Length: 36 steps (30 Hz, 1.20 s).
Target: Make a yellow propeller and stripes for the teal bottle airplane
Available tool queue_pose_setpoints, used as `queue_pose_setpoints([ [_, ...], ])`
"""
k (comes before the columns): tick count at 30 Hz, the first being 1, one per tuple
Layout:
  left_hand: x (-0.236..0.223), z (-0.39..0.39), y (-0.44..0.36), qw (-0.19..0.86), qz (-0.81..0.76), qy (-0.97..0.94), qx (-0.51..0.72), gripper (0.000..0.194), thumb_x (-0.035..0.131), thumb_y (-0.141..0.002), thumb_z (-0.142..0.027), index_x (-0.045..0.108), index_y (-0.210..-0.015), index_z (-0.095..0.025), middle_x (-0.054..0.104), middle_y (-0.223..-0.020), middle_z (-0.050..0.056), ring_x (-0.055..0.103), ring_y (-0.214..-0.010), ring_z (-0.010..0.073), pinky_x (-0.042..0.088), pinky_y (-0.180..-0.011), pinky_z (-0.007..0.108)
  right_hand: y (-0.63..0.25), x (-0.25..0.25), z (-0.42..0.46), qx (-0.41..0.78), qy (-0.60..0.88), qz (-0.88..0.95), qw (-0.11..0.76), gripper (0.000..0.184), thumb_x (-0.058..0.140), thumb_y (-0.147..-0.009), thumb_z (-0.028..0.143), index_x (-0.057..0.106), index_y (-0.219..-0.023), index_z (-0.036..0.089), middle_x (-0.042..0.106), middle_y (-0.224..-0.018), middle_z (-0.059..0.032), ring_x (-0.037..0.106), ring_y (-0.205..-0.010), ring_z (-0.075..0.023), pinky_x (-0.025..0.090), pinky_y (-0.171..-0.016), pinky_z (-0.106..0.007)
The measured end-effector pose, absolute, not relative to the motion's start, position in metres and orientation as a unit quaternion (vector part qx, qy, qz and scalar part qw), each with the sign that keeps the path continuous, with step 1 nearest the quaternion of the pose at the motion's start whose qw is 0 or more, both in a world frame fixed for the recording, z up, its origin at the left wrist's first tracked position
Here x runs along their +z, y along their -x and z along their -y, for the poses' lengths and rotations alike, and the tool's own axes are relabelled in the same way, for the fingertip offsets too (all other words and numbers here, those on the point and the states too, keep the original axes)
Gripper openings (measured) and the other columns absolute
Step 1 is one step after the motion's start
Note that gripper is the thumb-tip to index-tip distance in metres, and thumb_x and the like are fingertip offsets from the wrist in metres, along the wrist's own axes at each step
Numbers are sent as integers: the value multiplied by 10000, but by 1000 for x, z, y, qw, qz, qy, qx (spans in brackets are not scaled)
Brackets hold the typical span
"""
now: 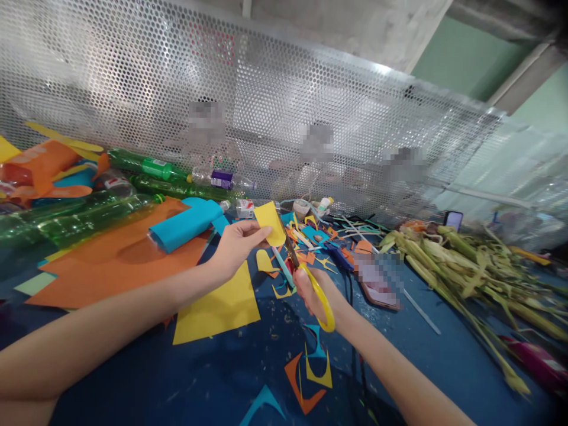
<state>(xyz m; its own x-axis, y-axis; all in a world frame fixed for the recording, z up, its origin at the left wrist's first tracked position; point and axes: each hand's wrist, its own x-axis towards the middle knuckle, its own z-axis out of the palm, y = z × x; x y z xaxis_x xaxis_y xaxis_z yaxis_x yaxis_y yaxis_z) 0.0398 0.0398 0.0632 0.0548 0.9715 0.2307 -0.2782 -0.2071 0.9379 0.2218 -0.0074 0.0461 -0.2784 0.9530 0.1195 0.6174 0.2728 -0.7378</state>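
Observation:
My left hand (242,245) pinches a small piece of yellow paper (270,220) by its lower left side; the lower end of the piece is rounded. My right hand (317,293) is wrapped round the yellow handles of a pair of scissors (328,313). The dark blades point up and away, lying along the right edge of the paper. Below my left hand a larger yellow sheet (217,305) rests on the blue table. Another rounded yellow cut-out (265,261) lies just beneath the held piece.
Orange sheets (133,260), a bottle wrapped in blue paper (186,225) and green plastic bottles (100,216) fill the left. Paper scraps (310,373) lie in front and behind. At right are a phone (377,284) and dried husks (470,260). A perforated metal screen (266,106) stands behind.

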Motion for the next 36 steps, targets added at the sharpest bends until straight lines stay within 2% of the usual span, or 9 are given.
queue_pose_setpoints([
  [11, 61, -43, -38, 528, -334, -509, 593, 174, 686, -691, -281, 682, -765, -124, 688, -778, 44, 610, -645, 116, 506, -642, 238, -219, 51, 10, 261, 529, 753, 292, 498, 315, -819, 623, 326, -539, 210, 304, -457, 39, 316, -413, -87, 251, -348, -215],
  [18, 60, -46, -37, 538, -321, -509, 590, 200, 700, -678, -302, 683, -783, -133, 695, -808, 49, 618, -667, 126, 512, -660, 244, -221, 51, 9, 253, 518, 760, 299, 534, 255, -807, 670, 322, -539, 213, 304, -445, 32, 333, -408, -95, 254, -343, -225],
  [23, 62, -49, -35, 550, -301, -503, 595, 246, 668, -710, -360, 683, -810, -136, 692, -774, 52, 625, -643, 140, 520, -658, 274, -222, 45, 8, 267, 526, 750, 299, 513, 327, -791, 665, 331, -545, 214, 333, -442, 42, 360, -363, -87, 281, -323, -216],
  [27, 61, -51, -33, 526, -318, -500, 610, 202, 676, -698, -344, 669, -730, -145, 670, -689, 22, 602, -588, 119, 515, -618, 253, -222, 45, 8, 301, 528, 747, 268, 527, 303, -818, 643, 400, -550, 199, 436, -438, 22, 479, -362, -111, 370, -362, -219],
  [30, 60, -51, -34, 527, -327, -498, 606, 179, 678, -697, -328, 657, -696, -150, 662, -676, 10, 597, -589, 110, 508, -616, 239, -223, 46, 8, 302, 486, 783, 243, 589, 237, -850, 624, 517, -595, 172, 589, -547, -47, 596, -505, -151, 460, -498, -244],
  [34, 59, -48, -36, 539, -321, -501, 597, 177, 670, -705, -330, 657, -717, -153, 667, -696, 10, 609, -621, 122, 517, -656, 258, -225, 44, 7, 299, 467, 795, 247, 637, 208, -848, 636, 613, -755, 153, 663, -689, -85, 637, -618, -179, 485, -592, -267],
  [36, 59, -46, -37, 528, -323, -515, 593, 188, 665, -709, -341, 654, -701, -153, 661, -689, 10, 605, -622, 126, 520, -650, 262, -226, 41, 6, 298, 469, 793, 249, 649, 186, -859, 624, 624, -774, 153, 668, -718, -89, 637, -646, -185, 483, -608, -268],
])
